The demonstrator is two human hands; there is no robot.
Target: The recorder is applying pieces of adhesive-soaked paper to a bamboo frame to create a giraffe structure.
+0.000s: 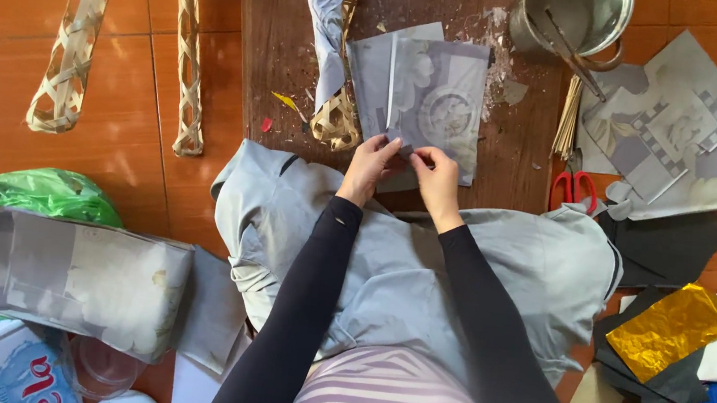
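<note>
Hands (405,169) pinching glossy grey patterned paper (429,93), woven bamboo strips (79,35)

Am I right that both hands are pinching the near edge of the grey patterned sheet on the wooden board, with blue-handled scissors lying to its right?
Nearly: the scissors have red handles, not blue, as the head view shows. Everything else stands.

Floor (48,85): glossy orange-brown tiles with thin grout lines, brightly lit, sheen strongest at the left edge. Low dark wooden board (509,147) lies on the tiles at top centre, its surface littered with small scraps and pale dust. Tiles show again right of the board.
</note>
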